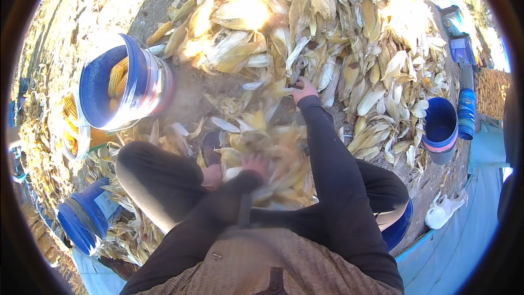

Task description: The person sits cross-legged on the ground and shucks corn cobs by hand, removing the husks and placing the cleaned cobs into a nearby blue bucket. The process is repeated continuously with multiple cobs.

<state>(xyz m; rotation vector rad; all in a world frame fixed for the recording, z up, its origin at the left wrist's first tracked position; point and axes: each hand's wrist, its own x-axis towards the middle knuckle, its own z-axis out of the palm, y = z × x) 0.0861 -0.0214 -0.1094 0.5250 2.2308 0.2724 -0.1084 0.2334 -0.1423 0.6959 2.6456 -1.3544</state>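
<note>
Blurred by motion, my left hand is low between my legs with its fingers spread over loose corn husks. The husks beside it are smeared by movement too. Farther forward, my right hand reaches to the near edge of a heap of unhusked corn ears. Its fingers are bent beside a pale husk piece, and whether they grip it is unclear. A blue-lined bucket at the left lies tipped toward me, with several yellow husked cobs inside.
Another container of yellow cobs stands beyond the bucket. A blue bucket lies at lower left. At right are an upright bucket, a white cat, blue sheeting and stacked cobs. Bare cobs lie by the heap.
</note>
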